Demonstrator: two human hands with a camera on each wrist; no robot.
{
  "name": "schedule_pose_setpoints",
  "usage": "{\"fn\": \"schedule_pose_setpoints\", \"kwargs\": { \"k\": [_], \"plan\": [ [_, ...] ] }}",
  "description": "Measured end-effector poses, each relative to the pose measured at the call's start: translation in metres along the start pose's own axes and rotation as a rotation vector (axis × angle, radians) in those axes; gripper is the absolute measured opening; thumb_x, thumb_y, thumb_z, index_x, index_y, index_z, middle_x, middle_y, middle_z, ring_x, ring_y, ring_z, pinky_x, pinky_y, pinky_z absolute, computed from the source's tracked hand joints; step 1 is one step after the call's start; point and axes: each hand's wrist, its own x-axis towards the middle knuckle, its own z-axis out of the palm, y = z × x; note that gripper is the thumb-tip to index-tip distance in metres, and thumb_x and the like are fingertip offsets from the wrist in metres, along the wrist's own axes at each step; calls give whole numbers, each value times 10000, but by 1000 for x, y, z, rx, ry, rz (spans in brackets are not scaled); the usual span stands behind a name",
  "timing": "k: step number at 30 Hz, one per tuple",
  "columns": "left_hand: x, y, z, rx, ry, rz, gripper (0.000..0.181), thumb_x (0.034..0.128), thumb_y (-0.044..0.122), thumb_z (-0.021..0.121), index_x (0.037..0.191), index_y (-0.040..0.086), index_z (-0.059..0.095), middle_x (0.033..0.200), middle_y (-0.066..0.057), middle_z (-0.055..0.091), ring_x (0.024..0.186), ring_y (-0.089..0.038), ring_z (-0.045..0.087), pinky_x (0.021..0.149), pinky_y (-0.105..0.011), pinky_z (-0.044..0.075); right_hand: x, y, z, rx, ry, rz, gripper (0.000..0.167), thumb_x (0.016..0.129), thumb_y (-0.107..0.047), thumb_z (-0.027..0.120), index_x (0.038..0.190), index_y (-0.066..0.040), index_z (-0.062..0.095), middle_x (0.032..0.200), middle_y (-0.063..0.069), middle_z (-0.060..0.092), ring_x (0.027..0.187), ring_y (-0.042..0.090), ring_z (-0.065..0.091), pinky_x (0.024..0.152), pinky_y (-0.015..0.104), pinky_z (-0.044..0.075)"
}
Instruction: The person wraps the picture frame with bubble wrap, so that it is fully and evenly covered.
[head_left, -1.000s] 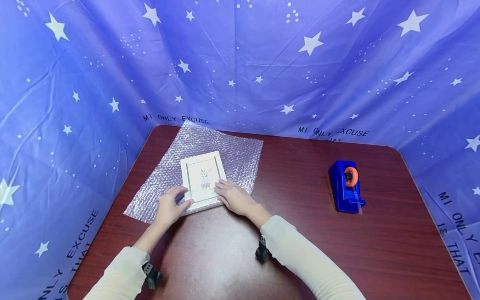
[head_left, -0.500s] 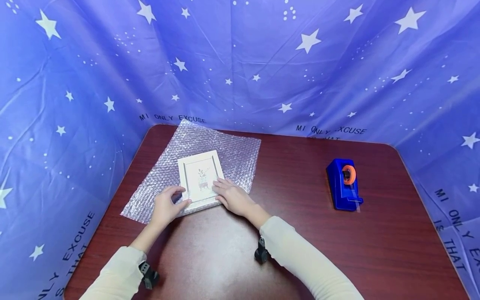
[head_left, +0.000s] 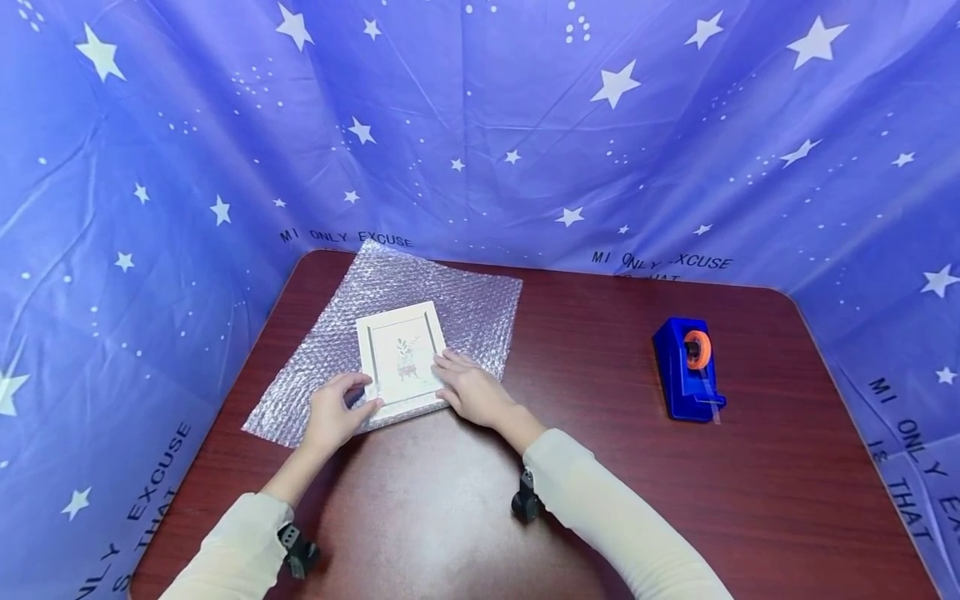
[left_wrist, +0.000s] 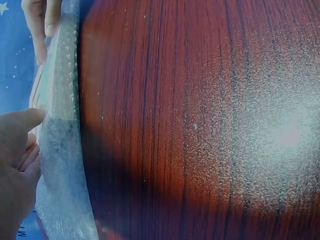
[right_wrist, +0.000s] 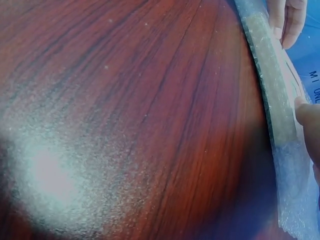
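A white picture frame [head_left: 390,319] with a potted-plant picture lies face up on a sheet of bubble wrap [head_left: 450,292]. The near edge of the wrap comes up along the frame's front side, as both wrist views show. My left hand [head_left: 332,414] holds the front left corner, thumb on the front edge and fingers curved along the left side. My right hand [head_left: 476,392] rests on the frame's right side, fingers extended and thumb at the front edge. In the right wrist view my right thumb [right_wrist: 307,114] touches the top of the wrapped edge.
On the right of the brown table [head_left: 585,375] stands a blue tape dispenser [head_left: 684,375] with an orange-cored roll and a loose tape end. A blue curtain [head_left: 487,108] with white stars hangs round the back and sides of the table.
My right hand has drawn back slightly to the right, its fingertips shifting from the picture toward the frame's right border. My left hand stays at the front left corner.
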Motion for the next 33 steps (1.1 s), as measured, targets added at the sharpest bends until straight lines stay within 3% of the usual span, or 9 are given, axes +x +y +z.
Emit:
{"fn": "schedule_pose_setpoints", "kwargs": {
  "k": [11, 33],
  "plan": [
    [0, 3, -1, -13, 14, 15, 360, 636, 33, 853, 952, -47, 700, 934, -202, 706, 849, -325, 702, 748, -415, 594, 1, -3, 2, -59, -34, 1, 469, 991, -261, 496, 1399, -31, 478, 1506, 126, 426, 1444, 279, 350, 1212, 437, 258],
    [0, 2, -1, -14, -6, -19, 350, 648, 45, 852, 952, -40, 700, 939, -194, 704, 858, -325, 702, 764, -414, 592, 1, -7, 4, -30, -50, -27, 479, 997, -271, 487, 1421, -50, 455, 1498, 99, 442, 1437, 258, 368, 1214, 452, 246]
  ]
}}
